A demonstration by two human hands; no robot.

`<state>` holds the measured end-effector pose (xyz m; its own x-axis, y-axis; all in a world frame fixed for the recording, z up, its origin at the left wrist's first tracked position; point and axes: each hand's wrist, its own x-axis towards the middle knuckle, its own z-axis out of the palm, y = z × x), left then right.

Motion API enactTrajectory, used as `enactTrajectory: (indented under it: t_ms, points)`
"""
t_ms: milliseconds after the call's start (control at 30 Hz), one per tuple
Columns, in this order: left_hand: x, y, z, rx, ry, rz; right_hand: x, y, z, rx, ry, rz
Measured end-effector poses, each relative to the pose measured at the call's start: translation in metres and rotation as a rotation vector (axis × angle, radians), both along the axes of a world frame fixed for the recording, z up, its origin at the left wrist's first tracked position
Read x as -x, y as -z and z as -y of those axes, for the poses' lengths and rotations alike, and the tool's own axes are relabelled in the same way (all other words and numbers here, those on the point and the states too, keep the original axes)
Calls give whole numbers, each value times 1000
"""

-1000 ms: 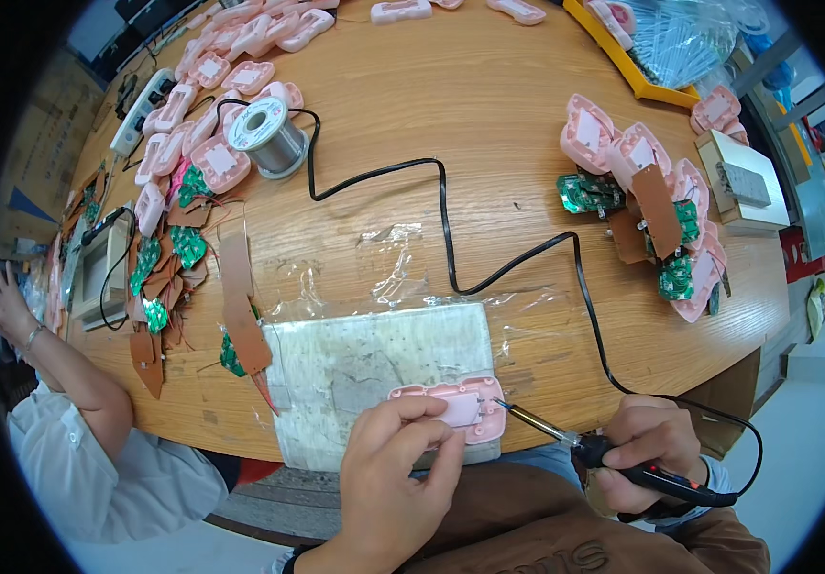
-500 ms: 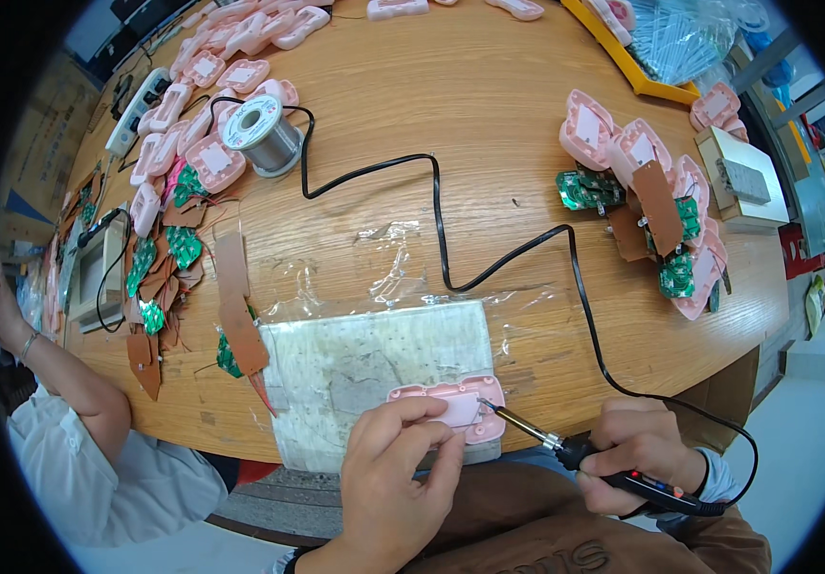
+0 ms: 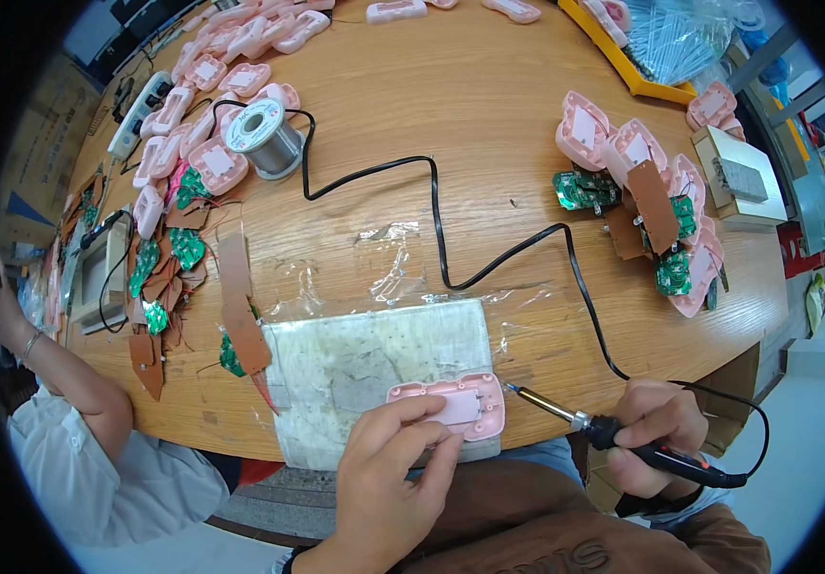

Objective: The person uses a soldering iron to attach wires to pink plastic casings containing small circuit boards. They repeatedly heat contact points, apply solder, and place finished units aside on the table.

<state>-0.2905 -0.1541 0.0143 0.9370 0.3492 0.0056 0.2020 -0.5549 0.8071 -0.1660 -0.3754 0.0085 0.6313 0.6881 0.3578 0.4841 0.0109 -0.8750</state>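
The pink shell [image 3: 492,413] lies on a mat [image 3: 336,349] at the surface's [image 3: 374,124] near edge, long axis left-right. The left hand [image 3: 398,483] touches it; whether clamped, I cannot tell. The right hand's [image 3: 656,435] grip clamps a soldering iron [image 3: 604,430], tip pointing far-left.

The head view looks steeply down and forward from above the brown garment [image 3: 517,521], out over the table [image 3: 364,124]. The left hand [image 3: 393,478] and right hand [image 3: 661,428] sit nearest, low in the picture; the wide fisheye also catches a co-worker's arm [image 3: 79,380] at far left.
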Motion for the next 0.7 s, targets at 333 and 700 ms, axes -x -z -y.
enactTrajectory:
  t_ms: [333, 700]
  points:
    - [-9, -9, -15, -350, -230, 115, 4, 12, 5, -171, 166, -27]
    - [1, 13, -9, -477, 289, 101, 8, 16, 11, -233, 197, -24]
